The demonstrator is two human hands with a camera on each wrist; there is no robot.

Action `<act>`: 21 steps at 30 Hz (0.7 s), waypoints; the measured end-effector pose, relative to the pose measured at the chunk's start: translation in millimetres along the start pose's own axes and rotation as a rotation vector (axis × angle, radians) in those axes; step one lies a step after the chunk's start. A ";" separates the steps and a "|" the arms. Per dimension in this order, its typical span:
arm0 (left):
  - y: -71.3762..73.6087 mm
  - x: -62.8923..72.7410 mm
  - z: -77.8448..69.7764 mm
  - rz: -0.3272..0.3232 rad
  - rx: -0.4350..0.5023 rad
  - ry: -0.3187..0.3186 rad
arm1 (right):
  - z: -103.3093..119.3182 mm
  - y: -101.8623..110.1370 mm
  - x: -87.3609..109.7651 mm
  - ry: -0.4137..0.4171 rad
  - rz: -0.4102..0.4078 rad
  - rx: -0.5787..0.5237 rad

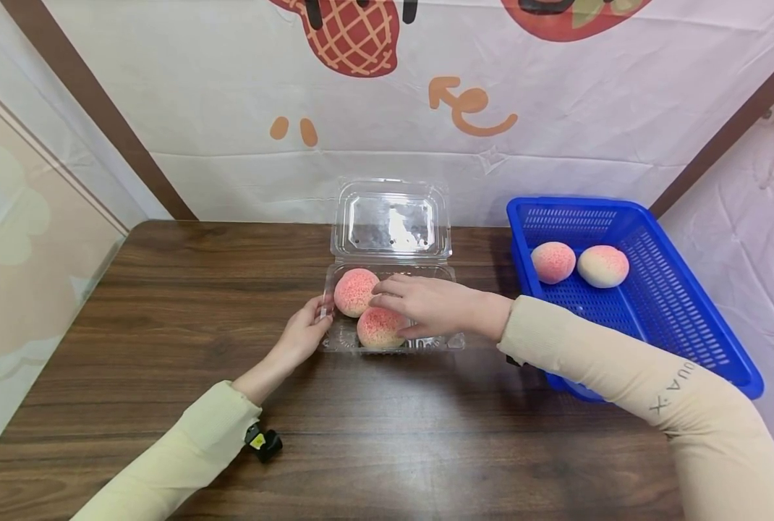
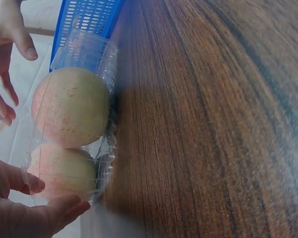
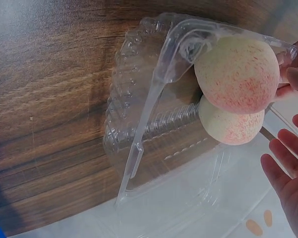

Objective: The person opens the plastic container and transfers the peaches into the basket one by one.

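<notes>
A clear plastic clamshell box (image 1: 419,271) lies on the table with its lid (image 1: 390,217) raised at the back. Two pink-and-cream peaches, one further back (image 1: 354,291) and one nearer the front (image 1: 379,329), sit in its left part. My left hand (image 1: 304,331) pinches the box's left rim between thumb and fingers, as the left wrist view also shows. Above the front peach is my right hand (image 1: 434,304), its fingers loosely extended. In the right wrist view, the right hand's fingers (image 3: 285,148) are apart from both peaches and hold nothing.
A blue perforated basket (image 1: 706,311) stands to the right, under the right forearm, with two more peaches, one on the left (image 1: 553,262) and one on the right (image 1: 603,266). A printed white cloth (image 1: 231,87) hangs behind the wooden table (image 1: 387,434).
</notes>
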State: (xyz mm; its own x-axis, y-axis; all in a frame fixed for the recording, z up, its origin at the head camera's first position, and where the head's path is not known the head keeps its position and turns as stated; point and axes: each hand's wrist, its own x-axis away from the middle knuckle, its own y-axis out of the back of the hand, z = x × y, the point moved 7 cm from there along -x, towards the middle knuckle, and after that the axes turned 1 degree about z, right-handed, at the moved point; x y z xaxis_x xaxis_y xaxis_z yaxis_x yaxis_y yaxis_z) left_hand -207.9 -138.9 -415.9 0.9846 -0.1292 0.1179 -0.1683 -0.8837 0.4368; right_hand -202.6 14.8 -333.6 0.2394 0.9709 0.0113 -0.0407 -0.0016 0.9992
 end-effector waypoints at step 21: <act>2.4 0.8 0.9 -0.011 -0.020 0.001 | 3.9 -15.0 -6.8 0.016 0.036 0.012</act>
State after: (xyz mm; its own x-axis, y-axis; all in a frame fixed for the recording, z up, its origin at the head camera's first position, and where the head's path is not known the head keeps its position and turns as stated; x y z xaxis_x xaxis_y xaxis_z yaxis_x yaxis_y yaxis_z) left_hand -207.5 -141.5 -415.6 0.9863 -0.1192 0.1137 -0.1584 -0.8758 0.4559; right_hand -199.8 7.3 -348.5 0.2227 0.9738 0.0465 -0.0377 -0.0391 0.9985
